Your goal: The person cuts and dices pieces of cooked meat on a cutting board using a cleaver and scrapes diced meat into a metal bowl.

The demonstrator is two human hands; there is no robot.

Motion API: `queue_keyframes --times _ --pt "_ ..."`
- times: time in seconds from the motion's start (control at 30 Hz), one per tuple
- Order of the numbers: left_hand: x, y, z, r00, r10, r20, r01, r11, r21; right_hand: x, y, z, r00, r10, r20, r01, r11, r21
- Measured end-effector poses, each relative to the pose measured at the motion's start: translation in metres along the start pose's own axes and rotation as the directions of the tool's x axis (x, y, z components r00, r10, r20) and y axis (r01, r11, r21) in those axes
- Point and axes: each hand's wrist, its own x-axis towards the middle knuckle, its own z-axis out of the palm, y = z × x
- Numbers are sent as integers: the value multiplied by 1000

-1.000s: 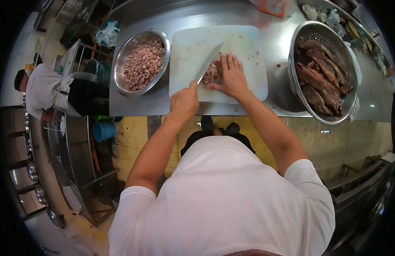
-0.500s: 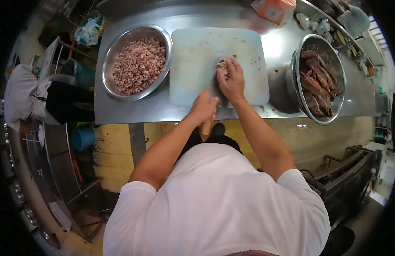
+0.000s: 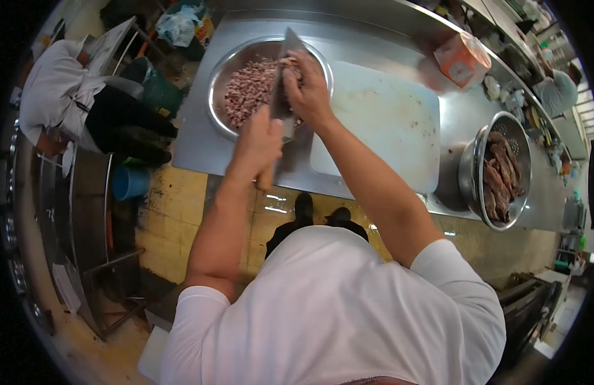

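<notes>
My left hand [image 3: 255, 142] is closed round the wooden handle of a large knife [image 3: 281, 99], its broad blade pointing away from me. My right hand [image 3: 308, 93] curves against the blade's right side, with bits of chopped meat [image 3: 288, 62] between fingers and steel. Both hands are over a steel bowl [image 3: 213, 96] filled with small diced meat [image 3: 245, 93]. Blade and hands hide the right part of the bowl. To its right lies a white cutting board [image 3: 387, 128] with a few scraps on it.
A steel colander [image 3: 523, 199] holding large dark meat pieces [image 3: 499, 179] stands at the counter's right end. An orange-and-white scale [image 3: 464, 61] sits at the back. At left, another person [image 3: 59, 96] bends near a metal rack; a blue bucket [image 3: 130, 182] is on the floor.
Both hands have moved left from the cutting board to above the bowl, carrying the knife and chopped meat. The camera view has shifted and turned too.
</notes>
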Motion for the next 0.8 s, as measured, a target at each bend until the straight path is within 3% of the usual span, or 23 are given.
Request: queue_keyframes --times 0.03,0.07,0.13,0.17,0.23,0.27,0.33,0.37,0.43,0.53,0.6,0.67,0.73,0.8 --pt "10 -18 -17 984 139 -110 -109 963 246 8 2 16 990 40 136 -49 997 67" --pt "8 -22 -37 982 141 -128 -105 963 250 8 20 32 962 21 271 30 983 -183" --pt "2 -24 -71 980 94 -174 -3 887 462 19 29 36 946 -14 323 81 977 -197" --pt "1 -39 -82 978 91 -186 4 891 454 23 30 26 943 -24 332 93 977 -193" --pt "-9 -75 -92 961 109 -255 -7 929 369 24 -3 -9 797 436 418 -237 862 -449" --pt "-16 -74 -95 959 104 -262 -2 932 361 16 -10 -15 795 432 426 -228 863 -450" --pt "-26 -62 -97 956 -240 -166 220 966 -132 3 -20 -28 613 585 531 -267 786 -557" --pt "-27 -63 -92 961 -231 -150 212 969 -130 -7 -13 -16 674 516 529 -219 823 -524" --pt "-22 -62 -77 946 -272 -179 196 915 -353 -7 -2 9 712 484 508 -230 845 -482" --pt "-9 -64 -62 961 -222 -161 130 886 -446 7 11 33 798 362 481 -165 900 -403" --pt "2 -79 -54 969 -139 -204 45 911 -409 21 -16 8 801 278 530 -56 916 -397" --pt "10 -75 -47 956 -80 -282 22 979 -203 29 4 -14 757 278 592 93 850 -518" --pt "17 -64 -50 965 -214 -149 120 872 -475 34 -6 -61 739 431 518 -105 833 -543" --pt "29 -74 -40 962 -167 -214 24 837 -547 34 -7 -122 733 488 473 -110 772 -626"
